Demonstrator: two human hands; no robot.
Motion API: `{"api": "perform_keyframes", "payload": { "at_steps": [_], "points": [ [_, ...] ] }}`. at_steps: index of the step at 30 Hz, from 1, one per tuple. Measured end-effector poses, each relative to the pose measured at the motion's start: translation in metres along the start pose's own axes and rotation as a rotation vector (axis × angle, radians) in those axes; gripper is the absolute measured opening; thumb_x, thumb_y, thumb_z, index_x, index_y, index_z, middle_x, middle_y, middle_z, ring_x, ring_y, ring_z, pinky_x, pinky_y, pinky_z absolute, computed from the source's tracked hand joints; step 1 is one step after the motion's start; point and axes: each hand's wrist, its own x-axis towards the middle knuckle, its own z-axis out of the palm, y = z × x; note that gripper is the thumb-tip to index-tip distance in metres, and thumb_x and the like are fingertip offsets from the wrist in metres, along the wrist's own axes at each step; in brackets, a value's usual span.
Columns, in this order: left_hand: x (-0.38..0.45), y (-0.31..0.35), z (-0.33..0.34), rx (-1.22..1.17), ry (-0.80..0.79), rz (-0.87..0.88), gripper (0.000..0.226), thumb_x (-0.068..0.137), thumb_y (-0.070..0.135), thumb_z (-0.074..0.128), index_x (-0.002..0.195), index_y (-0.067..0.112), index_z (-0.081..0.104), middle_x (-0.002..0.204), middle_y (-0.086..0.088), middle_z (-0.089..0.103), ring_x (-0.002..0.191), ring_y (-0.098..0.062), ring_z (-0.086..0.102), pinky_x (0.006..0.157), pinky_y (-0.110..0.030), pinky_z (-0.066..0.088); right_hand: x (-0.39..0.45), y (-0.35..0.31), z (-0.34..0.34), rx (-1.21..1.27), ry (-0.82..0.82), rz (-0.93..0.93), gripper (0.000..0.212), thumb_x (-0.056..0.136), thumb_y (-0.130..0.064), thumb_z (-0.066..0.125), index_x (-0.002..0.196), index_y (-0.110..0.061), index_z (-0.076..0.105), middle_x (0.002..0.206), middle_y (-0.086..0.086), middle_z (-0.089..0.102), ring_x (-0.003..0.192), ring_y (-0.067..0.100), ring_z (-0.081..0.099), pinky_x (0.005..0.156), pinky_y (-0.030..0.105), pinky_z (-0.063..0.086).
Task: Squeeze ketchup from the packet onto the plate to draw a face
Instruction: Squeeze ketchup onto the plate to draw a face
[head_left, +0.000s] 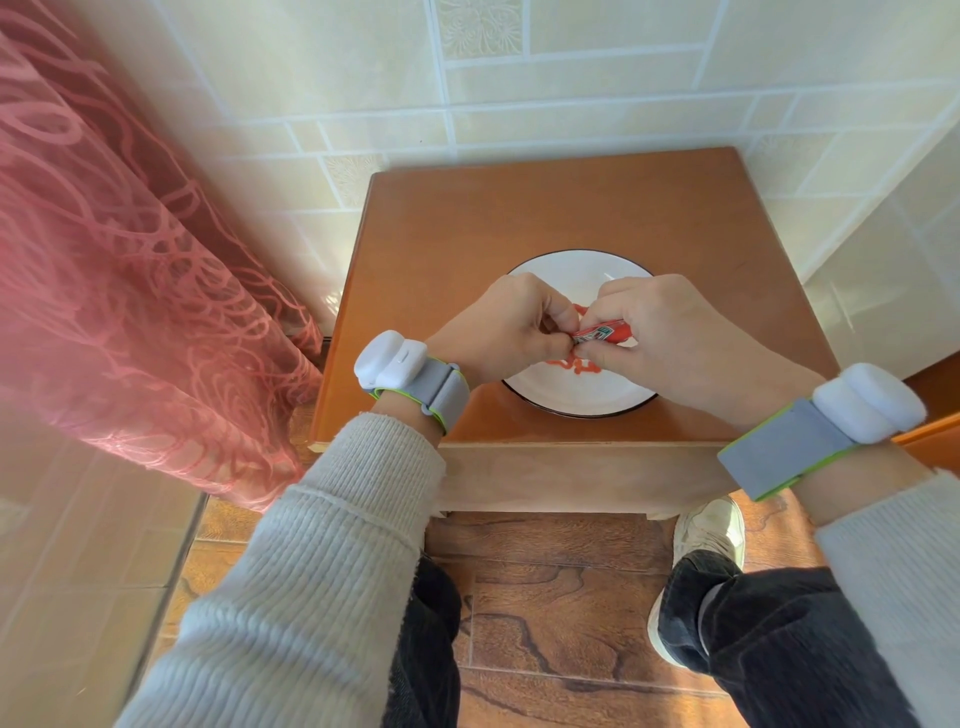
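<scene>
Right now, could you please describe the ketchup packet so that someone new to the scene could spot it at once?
Find the wooden table against the tiled wall, then the white plate on it. Above the plate, the left hand and right hand meet, both pinching the packet between them. It is the small red printed sachet, unlike the loose red ketchup on the plate below.

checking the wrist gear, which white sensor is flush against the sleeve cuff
Neither quite; the left wrist band sits nearest its cuff, while the right wrist band leaves bare wrist before its sleeve.
</scene>
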Motion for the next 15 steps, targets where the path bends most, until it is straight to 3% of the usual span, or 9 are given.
{"api": "perform_keyframes", "payload": {
  "at_steps": [5, 10, 15],
  "points": [
    [0.0012, -0.0026, 0.0017, 0.012, 0.01, -0.009, 0.012, 0.076, 0.003, 0.064, 0.079, 0.01, 0.074, 0.074, -0.005, 0.073, 0.07, -0.012, 0.066, 0.068, -0.024, 0.051, 0.0004, -0.0007, 0.0031, -0.002, 0.008, 0.014, 0.01, 0.085, -0.015, 0.079, 0.094, -0.01, 0.08, 0.077, -0.003, 0.056, 0.07, 0.016, 0.05, 0.065, 0.024, 0.03],
    [0.0004, -0.0034, 0.0022, 0.042, 0.006, -0.013, 0.011, 0.075, 0.006, 0.066, 0.077, 0.012, 0.075, 0.066, 0.002, 0.068, 0.055, 0.004, 0.053, 0.056, -0.006, 0.037, 0.0013, -0.0014, 0.0071, 0.002, -0.005, 0.015, 0.007, 0.085, -0.016, 0.079, 0.09, -0.011, 0.079, 0.075, -0.003, 0.056, 0.072, 0.022, 0.055, 0.065, 0.034, 0.041],
    [-0.0002, -0.0009, 0.0015, 0.071, -0.002, -0.013, 0.009, 0.076, 0.006, 0.067, 0.078, 0.01, 0.075, 0.068, -0.003, 0.069, 0.059, -0.006, 0.051, 0.055, -0.007, 0.036, 0.0016, -0.0003, 0.0093, 0.007, 0.002, -0.015, 0.005, 0.083, -0.015, 0.08, 0.086, -0.012, 0.079, 0.072, -0.001, 0.058, 0.071, 0.027, 0.058, 0.07, 0.043, 0.051]
  ]
}}
